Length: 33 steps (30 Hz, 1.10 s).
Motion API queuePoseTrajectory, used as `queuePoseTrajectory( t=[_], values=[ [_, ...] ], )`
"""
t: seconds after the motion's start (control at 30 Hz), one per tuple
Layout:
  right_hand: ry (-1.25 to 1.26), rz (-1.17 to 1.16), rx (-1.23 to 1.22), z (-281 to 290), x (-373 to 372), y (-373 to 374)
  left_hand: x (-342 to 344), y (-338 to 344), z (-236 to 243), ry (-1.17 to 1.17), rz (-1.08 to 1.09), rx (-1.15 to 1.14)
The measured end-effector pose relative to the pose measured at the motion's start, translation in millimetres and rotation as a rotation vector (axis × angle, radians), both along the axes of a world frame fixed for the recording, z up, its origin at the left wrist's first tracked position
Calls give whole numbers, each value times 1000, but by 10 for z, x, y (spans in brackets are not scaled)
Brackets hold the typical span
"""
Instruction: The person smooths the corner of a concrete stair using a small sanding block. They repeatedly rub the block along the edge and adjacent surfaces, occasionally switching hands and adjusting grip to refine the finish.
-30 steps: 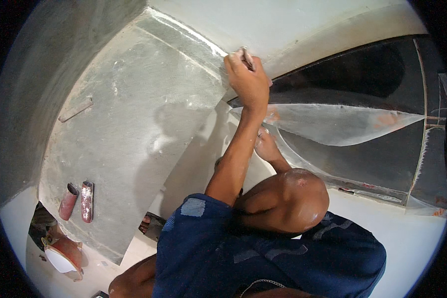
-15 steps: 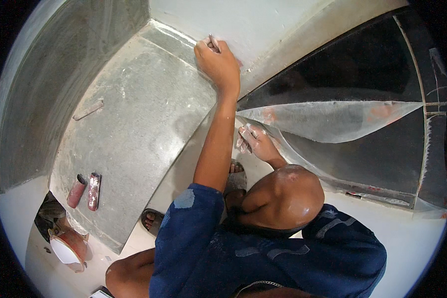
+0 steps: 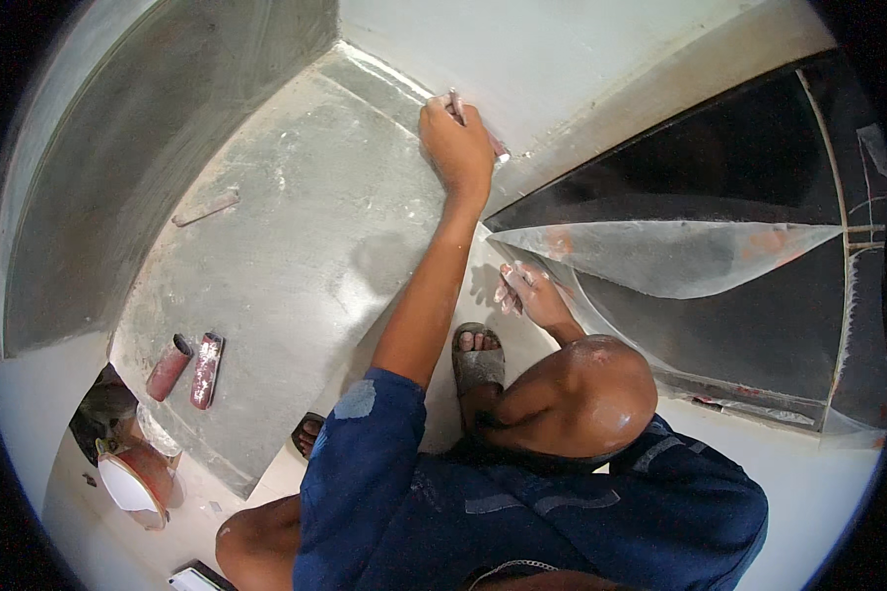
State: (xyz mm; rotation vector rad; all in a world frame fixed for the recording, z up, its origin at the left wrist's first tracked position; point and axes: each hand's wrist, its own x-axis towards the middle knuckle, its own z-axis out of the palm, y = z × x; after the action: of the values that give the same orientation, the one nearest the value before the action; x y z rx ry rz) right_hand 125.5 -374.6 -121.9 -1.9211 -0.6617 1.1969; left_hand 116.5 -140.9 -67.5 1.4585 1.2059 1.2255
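My left hand (image 3: 455, 146) is closed around a reddish-brown piece of rolled sandpaper (image 3: 498, 148) with a whitish end. It presses against the foot of the white wall (image 3: 522, 69), where the wall meets the grey slab (image 3: 306, 217). Part of the roll is hidden by my fingers. My right hand (image 3: 534, 294), dusted white, hangs in front of my raised knee with its fingers loosely bent and apart, holding nothing I can see. Two reddish rolls (image 3: 170, 367), one speckled white, lie on the slab at the left.
A thin stick-like piece (image 3: 205, 209) lies near the slab's far left side. An orange bowl-like container (image 3: 136, 488) with white inside stands on the floor at lower left. Dark panels (image 3: 700, 148) with a loose translucent sheet (image 3: 660, 256) are at the right.
The view has shifted a little. My left hand has slid slightly nearer along the wall's foot, and more of the roll shows. My right hand's fingers have spread a little.
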Motion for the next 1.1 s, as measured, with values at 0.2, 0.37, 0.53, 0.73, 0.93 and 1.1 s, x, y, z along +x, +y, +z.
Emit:
queuePoseTrajectory(
  t=[0.2,0.37,0.53,0.73,0.93,1.1],
  values=[
    [2,58,67,-71,-68,125,15,198,2,-44,72,-51],
    [13,35,35,-94,-17,89,-17,-357,120,-96,-119,-16],
    [-4,140,53,-153,-122,249,-126,62,283,-418,-117,-472],
    [-304,132,40,-655,154,-171,-80,-726,178,-120,-190,-80],
    [47,51,-48,-213,6,39,-459,512,420,-250,39,-245],
    [42,31,-34,-264,16,161,-487,1631,139,-24,252,58]
  ],
)
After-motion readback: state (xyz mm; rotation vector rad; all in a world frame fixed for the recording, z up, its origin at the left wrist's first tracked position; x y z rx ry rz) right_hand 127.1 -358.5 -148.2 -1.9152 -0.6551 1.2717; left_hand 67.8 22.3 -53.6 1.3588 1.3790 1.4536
